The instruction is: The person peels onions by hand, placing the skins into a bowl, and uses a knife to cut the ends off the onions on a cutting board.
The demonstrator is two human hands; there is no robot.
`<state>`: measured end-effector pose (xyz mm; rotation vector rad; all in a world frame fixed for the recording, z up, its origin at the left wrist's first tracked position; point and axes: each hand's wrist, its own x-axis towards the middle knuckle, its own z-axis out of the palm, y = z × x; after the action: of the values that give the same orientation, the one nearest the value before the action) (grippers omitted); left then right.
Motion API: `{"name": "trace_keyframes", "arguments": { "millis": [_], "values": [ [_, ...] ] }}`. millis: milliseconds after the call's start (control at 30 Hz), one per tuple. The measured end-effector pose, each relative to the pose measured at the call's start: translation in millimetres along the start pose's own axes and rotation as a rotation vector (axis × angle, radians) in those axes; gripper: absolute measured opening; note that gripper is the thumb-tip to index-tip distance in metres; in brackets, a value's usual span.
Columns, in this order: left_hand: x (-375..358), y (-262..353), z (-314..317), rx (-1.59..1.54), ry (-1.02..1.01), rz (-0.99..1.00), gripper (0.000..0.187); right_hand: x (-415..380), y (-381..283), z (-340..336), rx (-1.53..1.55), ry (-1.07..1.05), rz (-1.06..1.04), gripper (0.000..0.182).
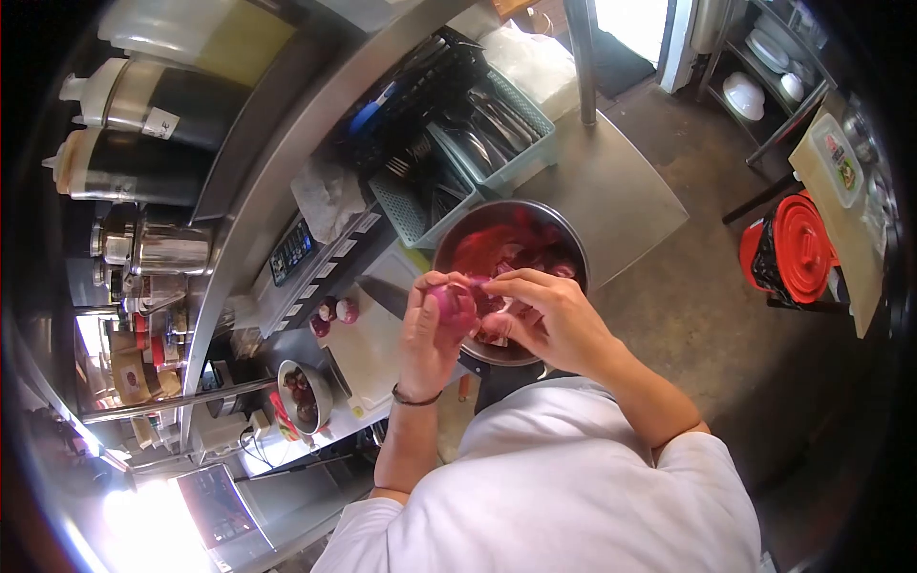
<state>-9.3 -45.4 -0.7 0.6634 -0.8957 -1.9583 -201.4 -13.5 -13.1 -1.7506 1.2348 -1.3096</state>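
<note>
A red onion (453, 307) sits in my left hand (427, 329), its fingers curled round it above the left rim of a metal bowl (580, 234). My right hand (554, 315) is over the bowl, thumb and fingers drawn together at the onion's right side, where a bit of purple skin shows; what the fingertips grip is too small to tell. Inside the bowl lie dark red onion skins (535, 258). Left of my left hand, a knife (382, 296) rests on a white cutting board (368, 344).
Several red onions (347, 310) lie beyond the board. Cutlery baskets (521, 162) stand behind the bowl. A second metal bowl (320, 382) with dark pieces is at the lower left. A red lidded bin (800, 250) stands at the right, below a shelf (841, 220).
</note>
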Motion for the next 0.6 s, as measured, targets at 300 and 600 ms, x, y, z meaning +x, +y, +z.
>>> {"name": "trace_keyframes", "arguments": {
  "millis": [300, 600],
  "values": [
    [-3.0, -2.5, 12.4, 0.323, 0.054, 0.142, 0.039, -2.0, -13.5, 5.3, 0.268, 0.163, -0.006, 0.025],
    [-9.6, -1.3, 10.8, -0.126, 0.028, -0.147, 0.039, -1.8, 4.0, -4.5, 0.058, 0.111, 0.080, 0.017]
  ]
}}
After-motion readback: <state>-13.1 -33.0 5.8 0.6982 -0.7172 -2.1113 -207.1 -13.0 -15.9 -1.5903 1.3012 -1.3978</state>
